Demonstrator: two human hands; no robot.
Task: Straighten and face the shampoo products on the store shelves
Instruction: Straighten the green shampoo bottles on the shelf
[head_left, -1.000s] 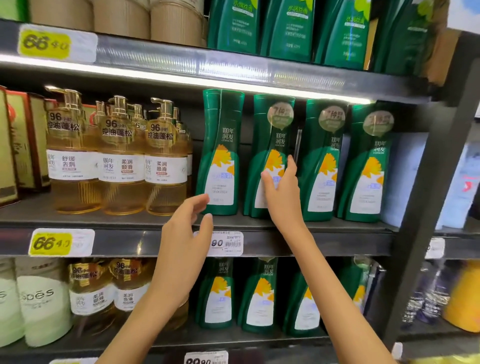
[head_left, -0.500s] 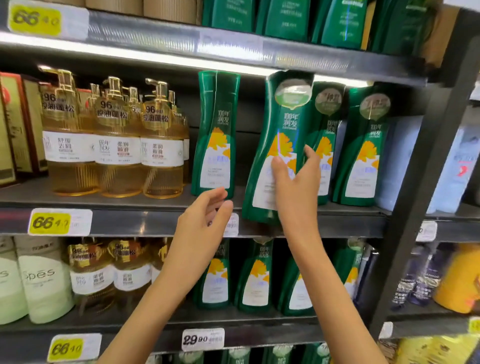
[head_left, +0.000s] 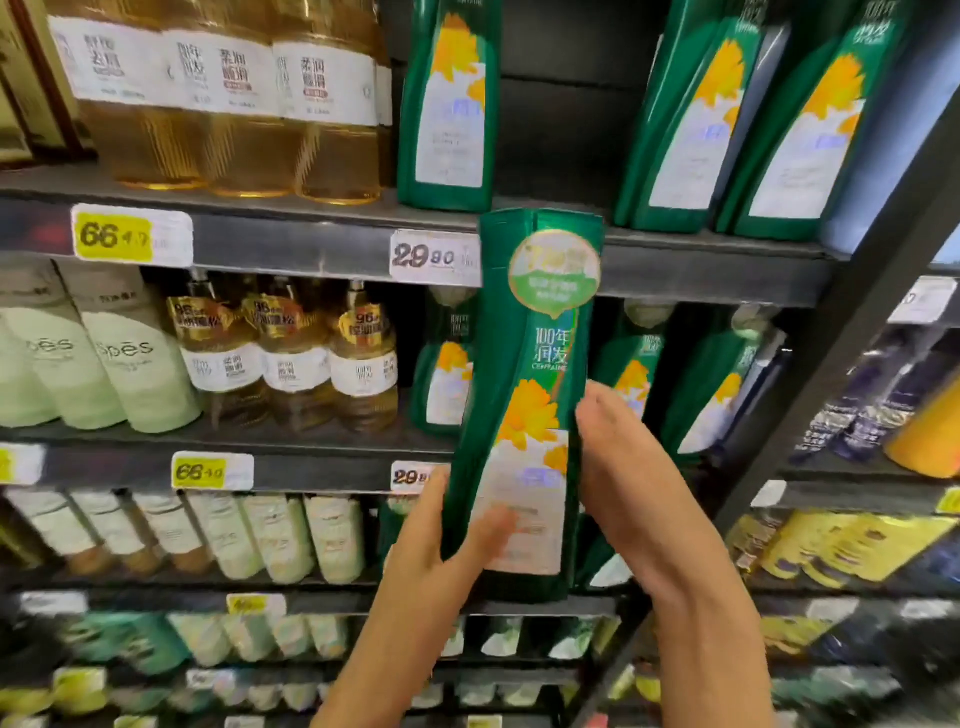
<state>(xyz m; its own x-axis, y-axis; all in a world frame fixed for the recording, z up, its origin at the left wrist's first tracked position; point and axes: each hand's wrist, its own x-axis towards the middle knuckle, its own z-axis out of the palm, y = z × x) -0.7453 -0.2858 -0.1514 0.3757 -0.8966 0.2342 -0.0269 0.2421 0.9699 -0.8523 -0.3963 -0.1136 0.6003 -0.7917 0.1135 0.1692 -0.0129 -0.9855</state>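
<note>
Green shampoo bottle (head_left: 524, 395) off the shelf (head_left: 311, 244), near, held low; fingers of left hand (head_left: 418, 545) and right hand (head_left: 623, 493) clamped round its lower sides; risk: glossy body slips, or clips neighbouring bottles (head_left: 685, 119) on return.

The green bottle (head_left: 519, 338) reads "100年润发"; white shelf tag (head_left: 434, 258) "29 90", yellow tag (head_left: 132, 238) "66"

A person holds a green shampoo bottle (head_left: 524, 395) upright in front of the shelves, label facing out. The left hand (head_left: 441, 556) grips its lower left edge with the thumb across the white label, and the right hand (head_left: 623, 483) clasps the right edge. Behind it a price tag (head_left: 435, 258) reads 29.90 on the shelf (head_left: 311, 244), where more green bottles (head_left: 447, 104) stand beside amber bottles (head_left: 234, 104).
</note>
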